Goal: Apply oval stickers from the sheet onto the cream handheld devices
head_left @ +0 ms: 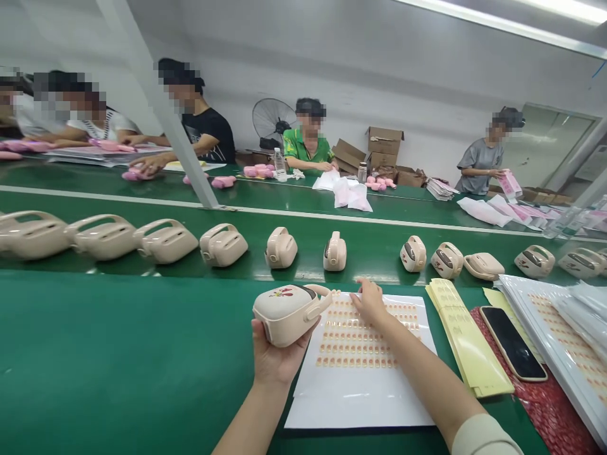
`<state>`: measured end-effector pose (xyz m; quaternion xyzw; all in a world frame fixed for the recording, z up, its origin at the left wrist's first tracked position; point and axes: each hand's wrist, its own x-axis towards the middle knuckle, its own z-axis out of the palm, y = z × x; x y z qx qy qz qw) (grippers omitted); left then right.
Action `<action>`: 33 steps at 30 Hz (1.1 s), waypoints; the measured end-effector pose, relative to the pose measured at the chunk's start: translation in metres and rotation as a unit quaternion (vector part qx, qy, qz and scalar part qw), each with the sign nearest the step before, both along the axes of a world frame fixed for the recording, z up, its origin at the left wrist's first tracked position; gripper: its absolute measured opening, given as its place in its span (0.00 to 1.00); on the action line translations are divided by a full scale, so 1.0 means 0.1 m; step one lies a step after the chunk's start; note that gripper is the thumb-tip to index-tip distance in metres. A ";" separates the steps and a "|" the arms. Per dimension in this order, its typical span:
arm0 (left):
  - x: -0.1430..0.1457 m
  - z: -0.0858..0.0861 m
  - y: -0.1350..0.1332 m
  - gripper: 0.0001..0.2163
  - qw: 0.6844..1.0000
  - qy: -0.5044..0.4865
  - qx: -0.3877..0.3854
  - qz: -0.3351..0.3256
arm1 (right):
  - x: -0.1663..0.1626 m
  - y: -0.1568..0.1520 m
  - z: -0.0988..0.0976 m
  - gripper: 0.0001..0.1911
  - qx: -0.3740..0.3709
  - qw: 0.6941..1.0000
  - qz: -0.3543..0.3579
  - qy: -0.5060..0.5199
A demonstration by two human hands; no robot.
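My left hand (pixel 279 357) holds a small beige device with a carry handle (pixel 289 316) from below, tilted, above the green work surface. A red printed pattern and a dark panel show on the device's top. My right hand (pixel 371 303) is at the upper part of a white sheet of small orange-gold stickers (pixel 355 395). Its fingers are partly bent, with the tips apart and nothing visible between them. Several rows of stickers lie below that hand, and the forearm covers part of the sheet.
Beige devices (pixel 222 245) stand in a row on the green belt just beyond. To the right lie yellow paper strips (pixel 467 341), a phone (pixel 512 341) on red bubble wrap, and stacked sticker sheets (pixel 545 328). Several people work across the belt, behind a slanted metal post (pixel 165 107).
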<state>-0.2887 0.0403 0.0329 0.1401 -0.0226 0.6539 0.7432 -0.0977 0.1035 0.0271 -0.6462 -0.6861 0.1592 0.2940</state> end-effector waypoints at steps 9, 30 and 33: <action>0.03 -0.03 -0.02 0.22 1.000 -0.023 0.003 0.001 | -0.51 0.21 0.02 0.26 0.011 0.996 0.048 0.079; 0.24 0.17 -0.15 0.27 0.997 -0.016 -0.072 0.020 | -0.92 -0.73 0.62 0.18 0.035 0.812 -0.048 0.580; 0.24 0.18 -0.16 0.28 0.996 -0.018 -0.082 0.019 | -0.93 -0.72 0.57 0.16 0.063 0.825 -0.049 0.560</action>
